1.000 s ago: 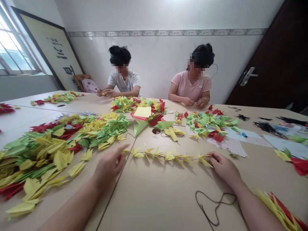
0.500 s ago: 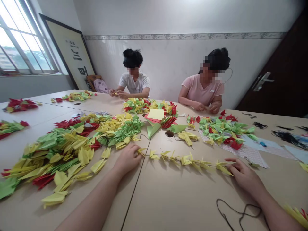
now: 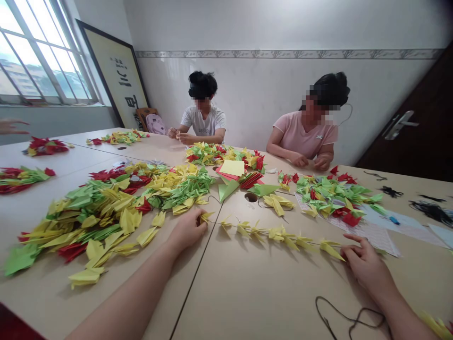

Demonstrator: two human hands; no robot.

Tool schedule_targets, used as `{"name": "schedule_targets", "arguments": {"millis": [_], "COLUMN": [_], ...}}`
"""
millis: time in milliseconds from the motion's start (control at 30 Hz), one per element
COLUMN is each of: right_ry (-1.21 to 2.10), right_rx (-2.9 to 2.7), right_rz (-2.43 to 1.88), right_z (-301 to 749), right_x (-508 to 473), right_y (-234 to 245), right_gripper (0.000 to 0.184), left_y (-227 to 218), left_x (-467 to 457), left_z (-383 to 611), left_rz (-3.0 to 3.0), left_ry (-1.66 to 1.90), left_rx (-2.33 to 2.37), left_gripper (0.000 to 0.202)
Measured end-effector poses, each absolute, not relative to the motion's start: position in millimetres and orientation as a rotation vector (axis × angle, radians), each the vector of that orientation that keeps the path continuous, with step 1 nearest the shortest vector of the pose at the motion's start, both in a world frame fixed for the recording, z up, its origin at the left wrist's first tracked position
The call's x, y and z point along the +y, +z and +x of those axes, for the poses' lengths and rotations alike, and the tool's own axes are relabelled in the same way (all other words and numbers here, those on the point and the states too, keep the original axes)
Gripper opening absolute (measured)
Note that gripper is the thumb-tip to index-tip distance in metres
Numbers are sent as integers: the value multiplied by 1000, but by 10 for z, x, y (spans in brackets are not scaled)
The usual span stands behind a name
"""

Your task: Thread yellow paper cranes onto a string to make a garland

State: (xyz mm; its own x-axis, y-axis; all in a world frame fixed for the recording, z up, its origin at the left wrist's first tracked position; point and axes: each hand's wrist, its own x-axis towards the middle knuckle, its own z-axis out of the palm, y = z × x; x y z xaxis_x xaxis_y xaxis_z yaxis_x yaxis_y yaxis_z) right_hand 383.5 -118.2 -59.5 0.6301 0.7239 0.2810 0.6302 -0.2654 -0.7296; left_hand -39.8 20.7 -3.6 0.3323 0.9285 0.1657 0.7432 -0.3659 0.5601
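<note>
A row of yellow folded paper cranes [image 3: 281, 236] hangs on a dark string, stretched from side to side just above the table. At its left end, my left hand [image 3: 187, 230] is closed, thumb and fingers pinching the leftmost yellow paper crane [image 3: 206, 217]. My right hand [image 3: 370, 267] pinches the string just beyond the rightmost crane, its index finger raised. Below that hand, a loose loop of dark string [image 3: 348, 321] lies on the table. Beside my left arm spreads a big pile of yellow, green and red paper cranes [image 3: 109, 203].
Coloured paper squares [image 3: 232, 168] lie mid-table near a round hole [image 3: 251, 197]. More cranes [image 3: 329, 191] rest on papers at right, near black cords [image 3: 430, 212]. Two people sit across the table [image 3: 247, 293]; another person's hand [image 3: 12, 126] shows at the left edge.
The view has shifted slightly, moving the scene rightward. Some cranes on the string hang a little differently. Another person's hand has come in at the left edge. Both my hands keep their holds.
</note>
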Motion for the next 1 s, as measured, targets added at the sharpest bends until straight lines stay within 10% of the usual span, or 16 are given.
{"name": "schedule_targets", "arguments": {"millis": [1000], "right_ry": [277], "right_rx": [-1108], "right_rz": [-2034], "right_z": [3861], "right_x": [-1169], "right_y": [-585], "right_gripper": [39], "left_y": [-19], "left_x": [197], "left_z": [-378], "left_rz": [1512], "left_ry": [692], "left_rx": [1161], "left_gripper": [29]}}
